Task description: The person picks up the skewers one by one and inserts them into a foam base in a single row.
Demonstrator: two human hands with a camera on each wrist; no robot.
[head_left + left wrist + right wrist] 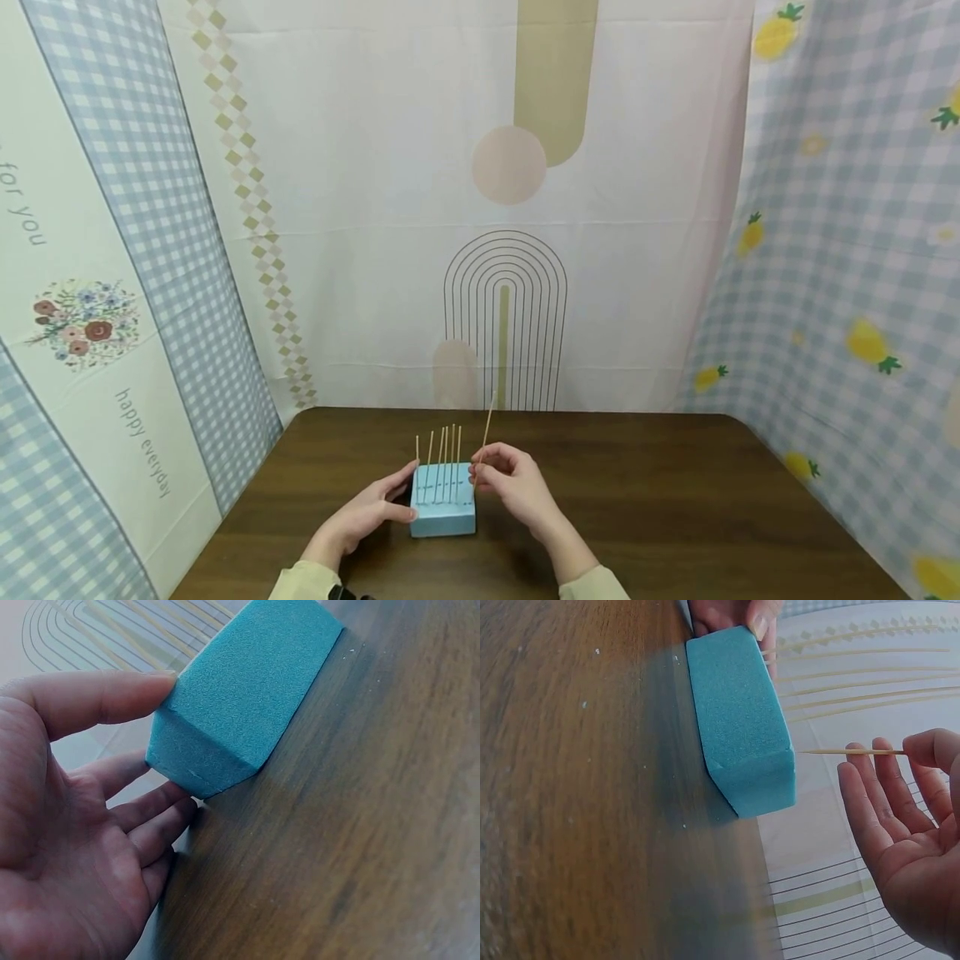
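A light-blue foam block lies on the table, with several thin wooden skewers standing upright in its top. My left hand grips the block's left end; in the left wrist view its thumb presses the upper edge and the other fingers reach around behind. Between thumb and fingertips, my right hand pinches another skewer, which leans slightly to the right. The right wrist view has this skewer's pointed tip close to the top edge at the block's right end; whether it touches I cannot tell.
Beneath everything is a dark brown wooden table, dotted with small pale crumbs near the block. A patterned white cloth hangs behind it. Checked cloths hang at both sides.
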